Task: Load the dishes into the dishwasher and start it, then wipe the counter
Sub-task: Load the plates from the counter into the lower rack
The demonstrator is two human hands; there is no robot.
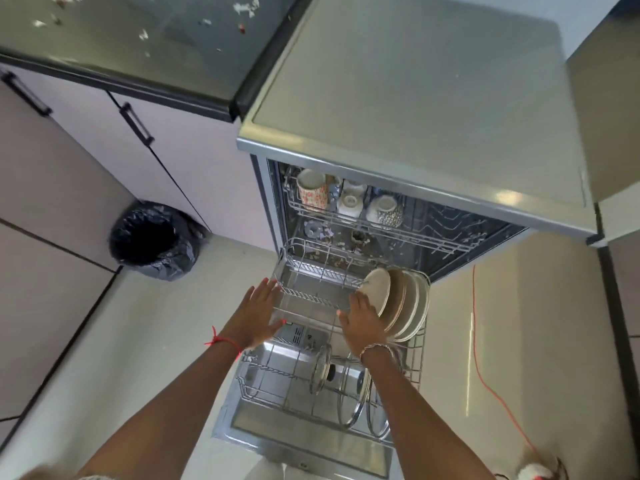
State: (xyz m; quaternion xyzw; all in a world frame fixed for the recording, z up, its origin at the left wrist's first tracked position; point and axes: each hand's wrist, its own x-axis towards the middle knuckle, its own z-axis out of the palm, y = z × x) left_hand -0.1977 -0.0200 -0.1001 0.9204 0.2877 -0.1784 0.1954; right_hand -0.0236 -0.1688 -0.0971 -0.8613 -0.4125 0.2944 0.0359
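Four plates stand on edge at the right side of the lower rack, which sits out over the dishwasher's lowered door. The right hand lies with straight fingers against the nearest plate, gripping nothing. The left hand is spread flat at the rack's left rim, holding nothing. Glass lids stand nearer the rack's front. Mugs sit in the upper rack. Scraps litter the table at upper left; a black-bagged bin stands on the floor below it
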